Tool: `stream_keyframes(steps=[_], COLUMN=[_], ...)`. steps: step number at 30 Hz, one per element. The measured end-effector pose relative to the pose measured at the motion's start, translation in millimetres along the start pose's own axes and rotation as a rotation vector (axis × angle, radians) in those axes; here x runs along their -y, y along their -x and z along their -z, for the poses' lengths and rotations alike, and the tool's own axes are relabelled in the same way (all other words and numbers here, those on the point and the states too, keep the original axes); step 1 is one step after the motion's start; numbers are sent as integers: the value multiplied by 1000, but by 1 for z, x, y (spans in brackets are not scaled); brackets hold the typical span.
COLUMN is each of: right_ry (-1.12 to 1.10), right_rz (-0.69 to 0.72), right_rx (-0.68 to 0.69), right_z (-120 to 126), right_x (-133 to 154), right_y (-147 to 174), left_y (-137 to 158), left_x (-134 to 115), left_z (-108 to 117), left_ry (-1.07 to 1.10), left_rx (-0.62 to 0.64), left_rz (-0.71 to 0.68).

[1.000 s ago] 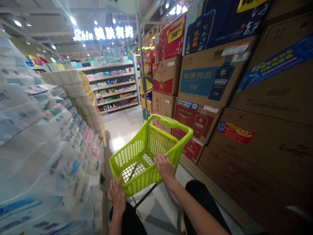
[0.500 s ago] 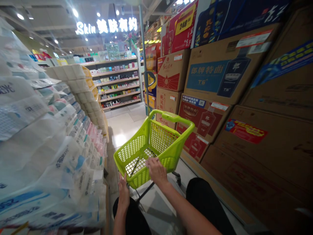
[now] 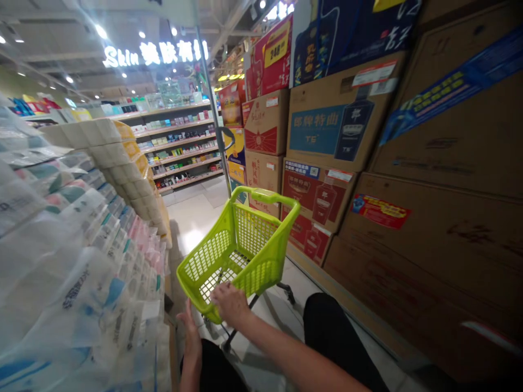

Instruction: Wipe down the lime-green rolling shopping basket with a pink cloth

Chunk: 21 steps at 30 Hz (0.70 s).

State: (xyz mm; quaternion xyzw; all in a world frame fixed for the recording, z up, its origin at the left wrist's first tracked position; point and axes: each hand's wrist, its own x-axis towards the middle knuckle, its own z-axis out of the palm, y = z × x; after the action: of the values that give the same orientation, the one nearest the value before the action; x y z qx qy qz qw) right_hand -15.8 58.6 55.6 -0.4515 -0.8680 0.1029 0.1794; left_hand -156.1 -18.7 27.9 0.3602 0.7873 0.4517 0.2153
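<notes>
A lime-green plastic shopping cart (image 3: pixel 260 269) stands in front of me, its lattice basket holding nothing that I can see. My right hand (image 3: pixel 231 305) is closed over the rim at the basket's near end, fingers curled inward. Beside the basket's near left corner is my left hand (image 3: pixel 191 337), with its fingers stretched upward and holding nothing. Whether its fingertips touch the cart is unclear. The cart's handle (image 3: pixel 263 195) is on the far side, away from me.
Plastic-wrapped tissue packs (image 3: pixel 93 261) are piled high along the left. Cardboard cartons (image 3: pixel 327 128) form a wall on the right. A thin metal pole (image 3: pixel 212 103) rises behind the cart. Farther back, shelves of small products (image 3: pixel 183 144) cross the aisle's end. My knees flank the cart.
My right hand has slid along the rim to the left, toward the cart's near corner. My left hand has moved slightly down and away from the basket. The view has turned a little rightward.
</notes>
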Motion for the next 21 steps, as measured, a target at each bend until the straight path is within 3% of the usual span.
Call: stream_keyframes(steps=[4, 7, 10, 13, 17, 19, 21], right_ry=[48, 39, 52, -13, -219, -316, -392], right_rz=[-380, -382, -325, -187, 40, 54, -56], right_rx=[-98, -135, -175, -268, -434, -563, -742], right_z=[74, 98, 87, 59, 20, 9, 9], right_x=[-104, -138, -131, -119, -135, -153, -170], right_y=[-30, -39, -35, -16, 16, 24, 23], left_y=[-4, -8, -9, -4, 9, 12, 13], left_x=[-6, -21, -44, -66, -88, -98, -108], left_z=[-5, -27, -57, -88, -118, -127, -133], left_ry=[-72, -167, -202, -205, -252, -255, -235], left_rx=[44, 58, 135, 248, 332, 356, 385], left_rz=[-7, -124, -181, -186, -215, -244, -274])
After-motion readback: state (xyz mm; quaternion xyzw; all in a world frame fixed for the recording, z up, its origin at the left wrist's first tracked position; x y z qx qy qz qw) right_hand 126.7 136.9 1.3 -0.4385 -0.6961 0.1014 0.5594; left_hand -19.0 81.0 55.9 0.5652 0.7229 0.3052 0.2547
